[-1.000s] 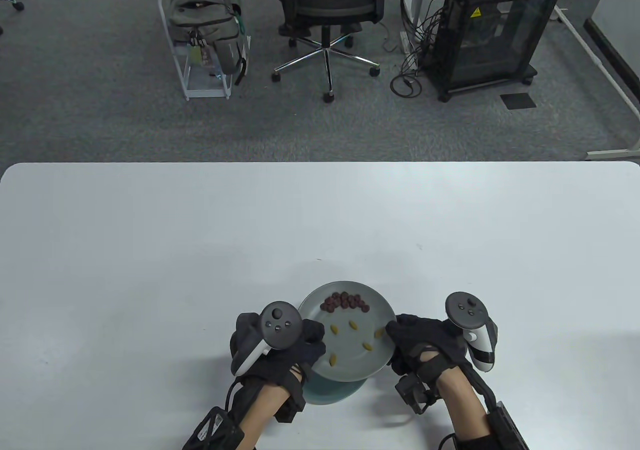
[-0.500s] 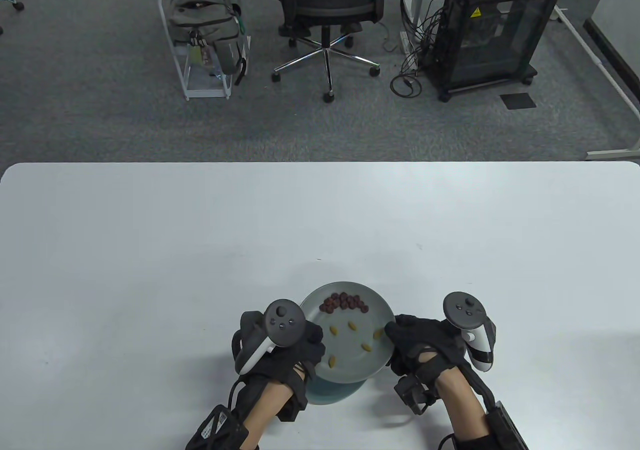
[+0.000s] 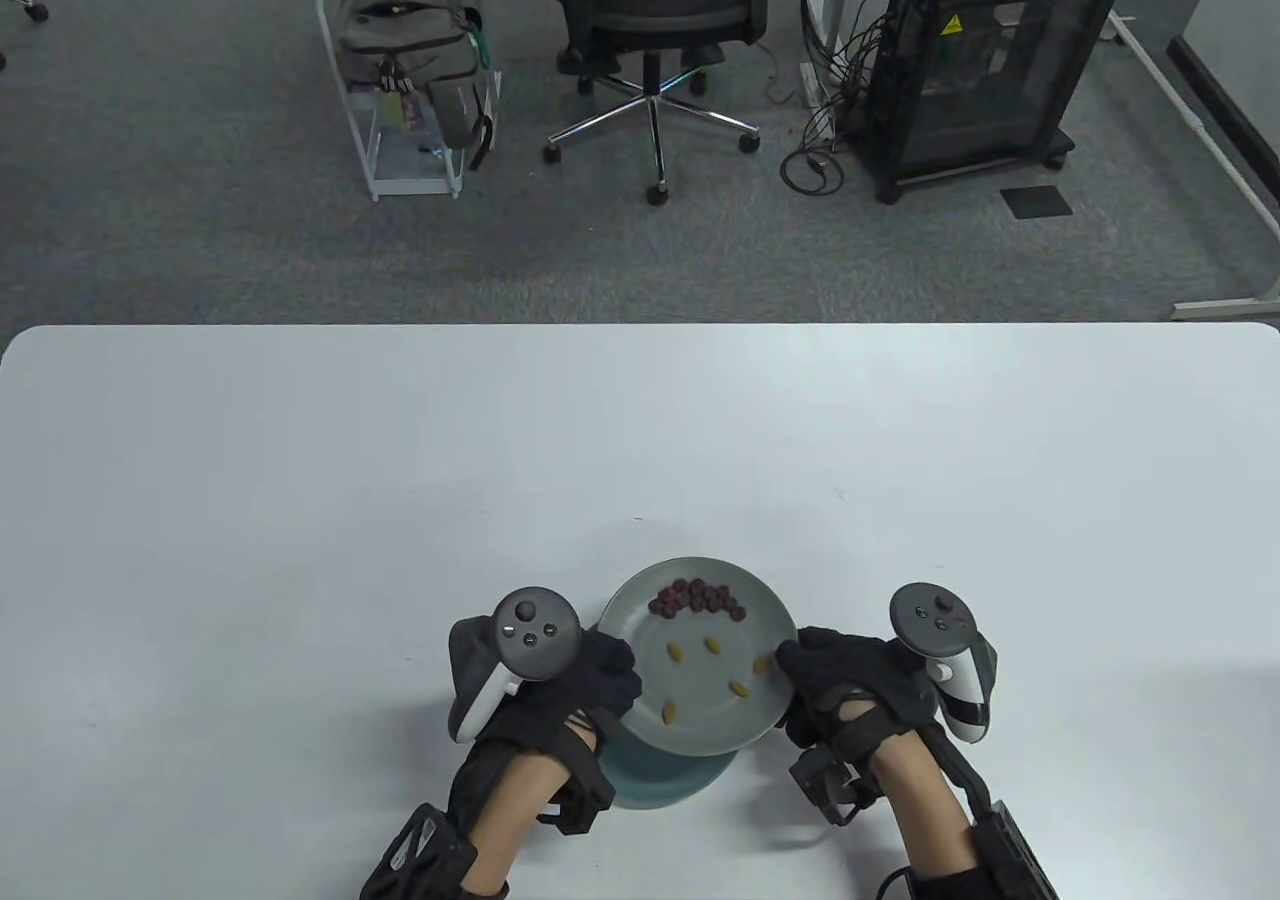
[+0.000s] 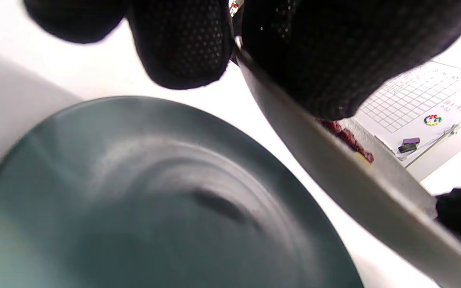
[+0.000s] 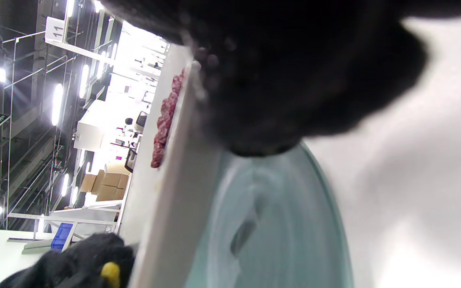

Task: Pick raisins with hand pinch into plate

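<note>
Raisins (image 3: 698, 599) lie heaped at the far rim of the upper plate (image 3: 690, 715), straight ahead of and between both hands, roughly equidistant from each; a few yellow raisins (image 3: 712, 645) scatter nearer the centre. Heap runs as a short band left to right. Grips the plate's left edge with the left hand (image 3: 560, 685), the right edge with the right hand (image 3: 835, 685), both closed on the rim, plate held aloft and tilted above the teal plate (image 3: 655, 780) on the table (image 3: 300, 490). Wrist views confirm gloved fingers (image 4: 182, 48) on the rim and a gap down to the teal plate (image 4: 134, 200).

Against half a second ago: left hand shifted leftward and turned, plate raised slightly and nudged right.
</note>
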### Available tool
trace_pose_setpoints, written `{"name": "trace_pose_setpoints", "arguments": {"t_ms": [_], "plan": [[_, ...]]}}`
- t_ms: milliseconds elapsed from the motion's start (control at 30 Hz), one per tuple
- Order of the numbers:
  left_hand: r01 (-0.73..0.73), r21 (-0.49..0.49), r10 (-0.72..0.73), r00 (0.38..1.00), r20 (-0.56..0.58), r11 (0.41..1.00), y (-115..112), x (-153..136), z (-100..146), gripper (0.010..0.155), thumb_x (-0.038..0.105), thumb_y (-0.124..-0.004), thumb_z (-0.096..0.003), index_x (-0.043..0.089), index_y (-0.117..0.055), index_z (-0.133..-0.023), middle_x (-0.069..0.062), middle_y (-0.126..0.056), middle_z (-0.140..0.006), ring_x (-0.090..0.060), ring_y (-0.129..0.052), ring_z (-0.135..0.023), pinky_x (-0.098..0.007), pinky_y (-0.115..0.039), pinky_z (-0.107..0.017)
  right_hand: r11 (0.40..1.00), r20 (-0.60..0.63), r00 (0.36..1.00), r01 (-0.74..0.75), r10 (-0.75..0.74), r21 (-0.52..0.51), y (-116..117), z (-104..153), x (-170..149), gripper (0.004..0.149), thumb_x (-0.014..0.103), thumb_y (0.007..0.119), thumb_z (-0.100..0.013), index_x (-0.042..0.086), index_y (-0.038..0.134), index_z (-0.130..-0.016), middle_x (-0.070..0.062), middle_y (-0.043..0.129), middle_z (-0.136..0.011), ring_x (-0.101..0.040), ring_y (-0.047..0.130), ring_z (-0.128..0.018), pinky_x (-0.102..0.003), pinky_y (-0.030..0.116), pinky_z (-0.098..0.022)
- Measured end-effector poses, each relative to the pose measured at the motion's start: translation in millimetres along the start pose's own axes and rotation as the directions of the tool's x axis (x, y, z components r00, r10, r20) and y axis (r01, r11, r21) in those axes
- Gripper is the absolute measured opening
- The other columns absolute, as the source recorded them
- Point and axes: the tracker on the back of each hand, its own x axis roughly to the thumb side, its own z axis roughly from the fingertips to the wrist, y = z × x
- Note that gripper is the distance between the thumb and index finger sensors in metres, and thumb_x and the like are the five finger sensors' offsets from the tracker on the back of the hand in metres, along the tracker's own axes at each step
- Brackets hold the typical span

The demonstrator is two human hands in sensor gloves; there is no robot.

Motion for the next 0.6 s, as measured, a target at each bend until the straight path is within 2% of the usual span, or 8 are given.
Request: {"name": "trace_pose_setpoints", "arguments": {"t_ms": [167,367,600], "plan": [[-0.049,0.036,0.049,0.999,0.008,0.998,12,-3,3,0.043,0.030,-0.098,-0.0402,0.007,-0.088,-0.076,-0.029,-0.078,-0.085,-0.030,-0.091,-0.050,-0.050,-0.077,-0.032,1.000,-0.018,1.000,-0.005,0.004,-0.026,-7,-1,-4,0.052,0.031,0.078,-0.048,-0.006,0.076,-0.083,-0.012,0.109,-0.043,-0.018,0.105,-0.005,-0.027,0.090,-0.001],[-0.021,0.053,0.021,1.000,0.002,0.998,20,-6,1,0.044,0.029,-0.098,-0.0398,0.005,-0.088,-0.075,-0.028,-0.079,-0.083,-0.029,-0.091,-0.047,-0.050,-0.077,-0.031,0.998,-0.029,0.999,0.020,-0.022,-0.061,-20,-1,-7,0.052,0.032,0.078,-0.048,-0.006,0.076,-0.083,-0.012,0.108,-0.043,-0.018,0.105,-0.005,-0.027,0.090,-0.002],[0.195,-0.029,-0.196,0.980,-0.026,0.980,14,-2,-20,0.044,0.030,-0.098,-0.0405,0.006,-0.089,-0.076,-0.026,-0.079,-0.084,-0.029,-0.091,-0.049,-0.049,-0.077,-0.033,0.993,-0.036,0.997,0.059,-0.063,-0.101,-37,0,-12,0.052,0.032,0.078,-0.048,-0.006,0.076,-0.084,-0.012,0.108,-0.044,-0.018,0.105,-0.005,-0.027,0.090,-0.002]]}}
